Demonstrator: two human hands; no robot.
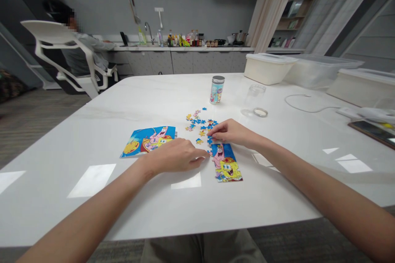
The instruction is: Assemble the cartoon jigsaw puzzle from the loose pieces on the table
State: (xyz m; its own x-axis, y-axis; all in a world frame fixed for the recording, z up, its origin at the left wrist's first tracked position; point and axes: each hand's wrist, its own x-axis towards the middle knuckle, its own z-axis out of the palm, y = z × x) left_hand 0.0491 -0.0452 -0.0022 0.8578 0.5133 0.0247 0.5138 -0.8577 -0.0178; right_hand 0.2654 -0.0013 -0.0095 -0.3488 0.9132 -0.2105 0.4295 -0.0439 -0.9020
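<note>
Step in hand looked like joining loose pieces to the puzzle section (228,168), which lay on the white counter (265,209) just right of the left hand (180,156) and below the right hand (233,132). Left hand half curled, forefinger reaching the section's near edge; whether it pinched anything could not be told. Right hand had thumb and forefinger drawn together over a few blue pieces (210,140); a piece between the fingertips could not be made out. Next move, by judgement, called for matching tab to notch while the left hand steadied the edge. Section looked flat, upright and narrow: blue ground, pink starfish above a grinning yellow figure, knobbly left side. Loose pieces (202,133), mostly blue and yellow, lay scattered beyond both hands. Picture sheet (148,143) sat partly behind the left hand.
</note>
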